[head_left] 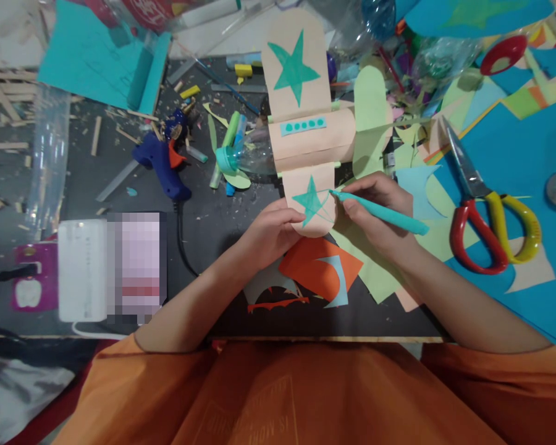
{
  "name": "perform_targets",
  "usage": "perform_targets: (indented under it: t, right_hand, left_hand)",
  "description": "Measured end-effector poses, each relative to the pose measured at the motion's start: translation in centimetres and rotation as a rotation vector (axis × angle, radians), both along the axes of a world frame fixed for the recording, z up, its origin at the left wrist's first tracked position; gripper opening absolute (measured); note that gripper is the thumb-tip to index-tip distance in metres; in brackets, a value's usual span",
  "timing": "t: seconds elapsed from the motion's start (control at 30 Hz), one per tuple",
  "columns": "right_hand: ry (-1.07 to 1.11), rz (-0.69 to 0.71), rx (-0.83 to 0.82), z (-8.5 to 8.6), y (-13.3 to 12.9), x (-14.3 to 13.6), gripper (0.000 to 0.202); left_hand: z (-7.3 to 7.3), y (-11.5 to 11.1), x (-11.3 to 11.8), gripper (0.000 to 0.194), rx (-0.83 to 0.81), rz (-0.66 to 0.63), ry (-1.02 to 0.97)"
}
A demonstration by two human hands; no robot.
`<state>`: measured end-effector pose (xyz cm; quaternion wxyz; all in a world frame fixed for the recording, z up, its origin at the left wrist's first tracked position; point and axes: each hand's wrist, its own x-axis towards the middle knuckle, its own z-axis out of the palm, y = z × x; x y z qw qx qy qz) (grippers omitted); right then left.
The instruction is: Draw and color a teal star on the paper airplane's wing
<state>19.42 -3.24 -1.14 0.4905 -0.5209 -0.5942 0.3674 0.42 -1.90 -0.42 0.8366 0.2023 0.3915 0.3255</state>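
A plane-shaped model (312, 139) of peach paper around a clear bottle lies in the middle, with a teal cap (226, 159) at its left end and a green paper tail (369, 120) at its right. Its upper wing bears a filled green star (294, 69); the lower wing has a partly coloured star (310, 201). My left hand (275, 232) pinches the lower wing's left edge, thumb on top. In my right hand (375, 210) is a teal marker (384, 213), its tip at the right arm of the lower star.
Red and yellow scissors (479, 210) lie at the right on blue paper (528, 167). A blue glue gun (164, 164) with its cord is at the left, near a white box (82, 270). Paper scraps (322, 269) and wood sticks (96, 136) litter the dark table (213, 228).
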Motion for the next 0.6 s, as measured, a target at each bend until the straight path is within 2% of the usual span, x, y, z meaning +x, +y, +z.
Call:
perform_targets:
  t: [0.2, 0.43, 0.6]
  right_hand:
    - [-0.042, 0.024, -0.025, 0.5, -0.2, -0.1, 0.019]
    - [-0.043, 0.122, -0.144, 1.3, -0.5, -0.2, 0.018]
    - [-0.054, 0.038, -0.084, 0.7, -0.4, -0.1, 0.021]
  left_hand:
    - [-0.1, 0.0, 0.0, 0.017, 0.025, -0.008, -0.005]
    - [0.3, 0.0, 0.1, 0.013, 0.018, -0.015, 0.004]
    - [0.3, 0.1, 0.1, 0.014, 0.025, -0.006, 0.004]
